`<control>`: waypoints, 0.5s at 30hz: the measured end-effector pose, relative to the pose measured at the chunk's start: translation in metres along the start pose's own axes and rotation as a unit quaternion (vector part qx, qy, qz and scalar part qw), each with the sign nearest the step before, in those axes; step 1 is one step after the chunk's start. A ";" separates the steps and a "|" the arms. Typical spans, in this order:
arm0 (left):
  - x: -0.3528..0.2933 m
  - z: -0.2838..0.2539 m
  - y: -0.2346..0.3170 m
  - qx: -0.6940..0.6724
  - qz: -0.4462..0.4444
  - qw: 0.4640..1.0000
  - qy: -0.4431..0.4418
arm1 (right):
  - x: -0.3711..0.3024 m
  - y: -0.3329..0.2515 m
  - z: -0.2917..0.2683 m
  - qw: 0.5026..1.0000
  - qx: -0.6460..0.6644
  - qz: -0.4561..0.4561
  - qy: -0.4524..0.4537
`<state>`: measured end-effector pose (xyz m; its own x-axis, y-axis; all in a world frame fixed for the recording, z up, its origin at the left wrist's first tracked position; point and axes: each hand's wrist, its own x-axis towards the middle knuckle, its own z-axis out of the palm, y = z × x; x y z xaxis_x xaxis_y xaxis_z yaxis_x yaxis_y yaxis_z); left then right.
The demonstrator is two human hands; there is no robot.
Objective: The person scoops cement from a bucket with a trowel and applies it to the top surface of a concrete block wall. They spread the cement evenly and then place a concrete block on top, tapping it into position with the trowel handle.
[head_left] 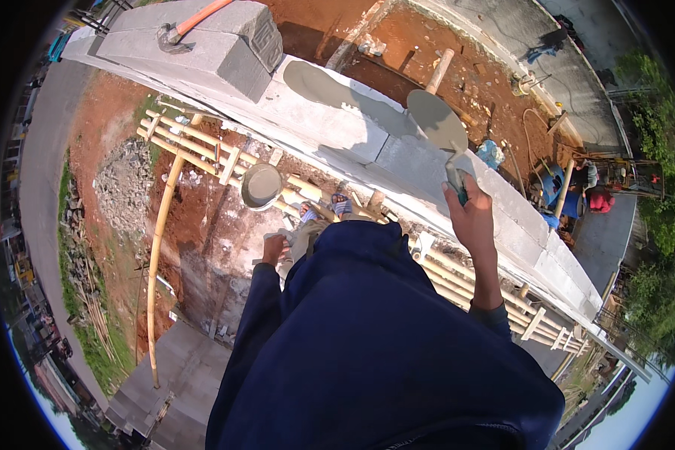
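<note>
My right hand is closed around the handle of a trowel. The trowel's blade is at the near edge of a round pan full of smooth grey mortar, which sits on top of the pale block wall. Farther left along the wall top lies a wet strip of mortar. Down by my leg, my left hand has its fingers curled; whether anything is in them is hidden. Ahead of it, a round bucket with some mortar inside rests on bamboo poles.
I stand on a bamboo scaffold alongside the wall, high above ground. A large pale block stands on the wall at left, beside an orange-handled tool with a metal head. Beyond, a person in red is near blue barrels.
</note>
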<state>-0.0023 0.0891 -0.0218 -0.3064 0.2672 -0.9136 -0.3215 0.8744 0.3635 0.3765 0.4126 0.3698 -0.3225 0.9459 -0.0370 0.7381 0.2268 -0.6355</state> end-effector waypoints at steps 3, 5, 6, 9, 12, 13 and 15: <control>0.006 -0.001 0.023 0.015 0.061 0.998 -0.005 | 0.004 0.024 0.023 0.992 -0.101 -0.065 0.026; 0.012 -0.004 0.028 0.015 0.106 0.994 -0.003 | 0.001 0.027 0.027 0.991 -0.117 -0.057 0.021; 0.015 -0.006 0.030 0.010 0.128 0.992 0.000 | -0.004 0.028 0.025 0.992 -0.115 -0.042 0.026; 0.013 -0.001 0.039 -0.013 0.144 0.989 0.018 | -0.003 0.039 0.027 0.996 -0.067 -0.046 0.047; 0.013 -0.006 0.020 -0.006 0.102 0.995 0.022 | -0.005 0.055 0.025 0.989 -0.136 -0.061 0.019; 0.015 -0.005 0.018 -0.012 0.097 0.995 0.008 | -0.007 0.055 0.022 0.988 -0.144 -0.059 0.023; 0.023 -0.021 -0.025 -0.018 0.069 0.997 -0.007 | -0.014 0.066 0.020 0.990 -0.141 -0.011 -0.007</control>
<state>-0.0202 0.0649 -0.0481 -0.3374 0.3901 -0.8567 -0.3089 0.8138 0.4922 0.4176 0.4100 0.3127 -0.3466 0.9372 -0.0379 0.8662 0.3043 -0.3964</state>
